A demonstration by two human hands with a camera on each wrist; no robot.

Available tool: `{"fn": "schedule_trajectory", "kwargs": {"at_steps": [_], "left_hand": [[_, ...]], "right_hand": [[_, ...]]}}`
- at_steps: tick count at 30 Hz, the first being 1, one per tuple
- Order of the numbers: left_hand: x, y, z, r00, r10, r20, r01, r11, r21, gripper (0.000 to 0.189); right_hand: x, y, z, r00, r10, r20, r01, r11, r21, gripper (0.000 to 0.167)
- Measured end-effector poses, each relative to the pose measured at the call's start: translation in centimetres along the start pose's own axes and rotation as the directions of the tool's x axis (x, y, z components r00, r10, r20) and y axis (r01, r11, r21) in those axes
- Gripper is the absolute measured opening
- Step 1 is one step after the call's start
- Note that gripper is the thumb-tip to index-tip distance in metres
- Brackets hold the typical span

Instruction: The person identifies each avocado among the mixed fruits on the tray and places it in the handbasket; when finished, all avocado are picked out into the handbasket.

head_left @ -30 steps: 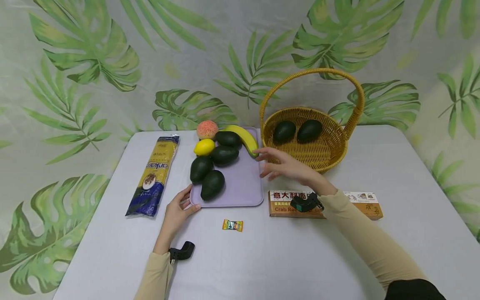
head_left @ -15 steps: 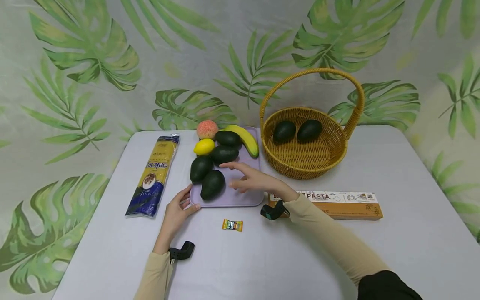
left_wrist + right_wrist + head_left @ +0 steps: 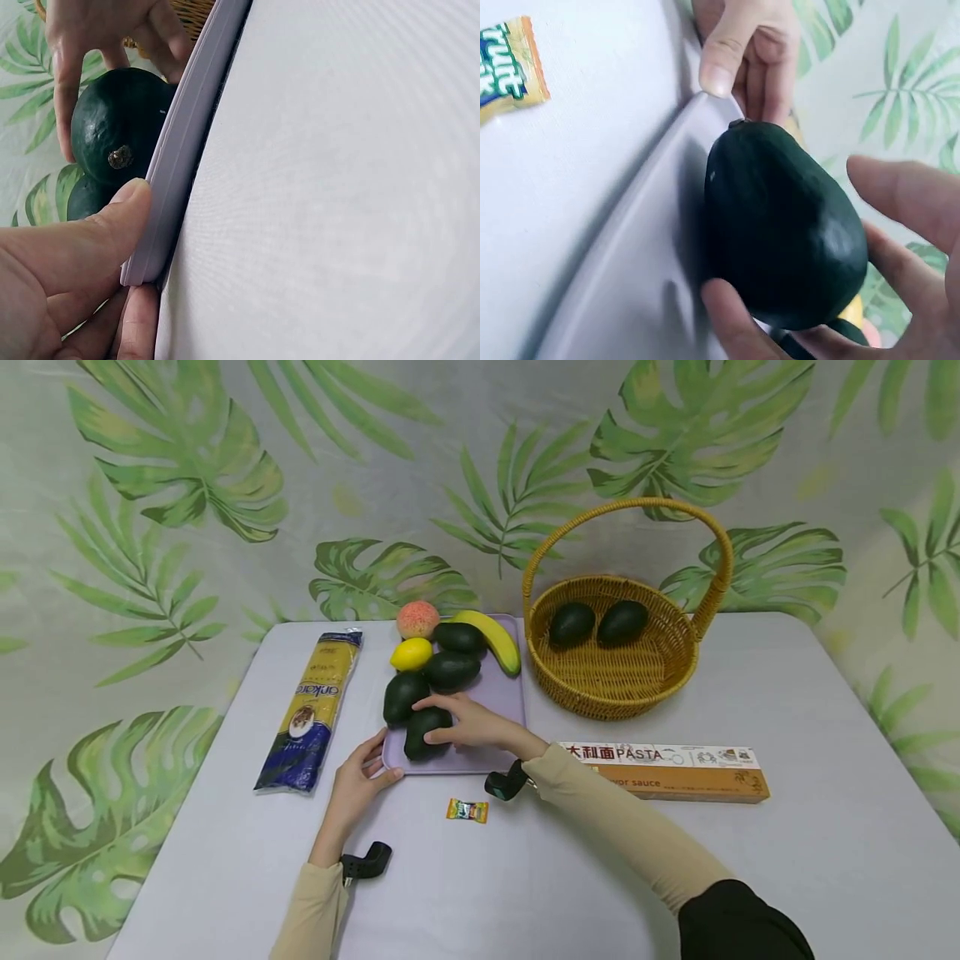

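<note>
My left hand [image 3: 356, 785] pinches the near left corner of a lilac tray [image 3: 504, 693], thumb on the rim and fingers beneath. Over the tray's front part, my right hand [image 3: 476, 724] holds a dark green avocado [image 3: 780, 225] between thumb and fingers; in the right wrist view one finger is raised off its skin. The avocado's stem end faces my left hand in the left wrist view. Several more avocados [image 3: 452, 671] lie behind it, with a yellow lemon [image 3: 412, 654], a peach [image 3: 417, 620] and a banana [image 3: 497, 642] around them.
A wicker basket [image 3: 573, 695] with a tall handle stands right of the tray, two avocados inside. An orange and white pasta box [image 3: 690, 781] lies in front of it. A pasta bag [image 3: 309, 714] lies left of the tray, and a small wrapped candy [image 3: 467, 811] in front.
My right hand has moved left and toward me, from beside the basket across the tray to the front avocado. My left hand has stayed at the tray corner.
</note>
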State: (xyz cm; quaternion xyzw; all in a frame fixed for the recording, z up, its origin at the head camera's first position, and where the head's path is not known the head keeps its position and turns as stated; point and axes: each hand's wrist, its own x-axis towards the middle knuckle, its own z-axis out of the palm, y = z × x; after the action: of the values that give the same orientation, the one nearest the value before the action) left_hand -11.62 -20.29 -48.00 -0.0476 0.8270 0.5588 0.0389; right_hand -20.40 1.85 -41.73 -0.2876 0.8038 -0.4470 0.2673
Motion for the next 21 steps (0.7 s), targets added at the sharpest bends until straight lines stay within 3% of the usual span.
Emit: {"fn": "schedule_trajectory", "kwargs": {"at_steps": [9,16,21], "left_hand": [[-0.1,0.1,0.1,1.0,0.006,-0.007,-0.006,1.0,0.001,0.073],[0.0,0.1,0.1,0.999,0.027,-0.021,-0.027,1.0,0.011,0.072],[0.0,0.1,0.1,0.999,0.036,-0.028,-0.036,0.999,0.012,0.071]], "right_hand": [[-1.2,0.7,-1.1,0.996,0.008,-0.083,0.0,0.996,0.089,0.039],[-4.5,1.5,-5.1,0.995,-0.002,-0.095,0.021,0.979,0.203,0.041],[-7.8,2.0,-8.8,0.985,0.003,-0.171,0.036,0.974,0.225,0.043]]}}
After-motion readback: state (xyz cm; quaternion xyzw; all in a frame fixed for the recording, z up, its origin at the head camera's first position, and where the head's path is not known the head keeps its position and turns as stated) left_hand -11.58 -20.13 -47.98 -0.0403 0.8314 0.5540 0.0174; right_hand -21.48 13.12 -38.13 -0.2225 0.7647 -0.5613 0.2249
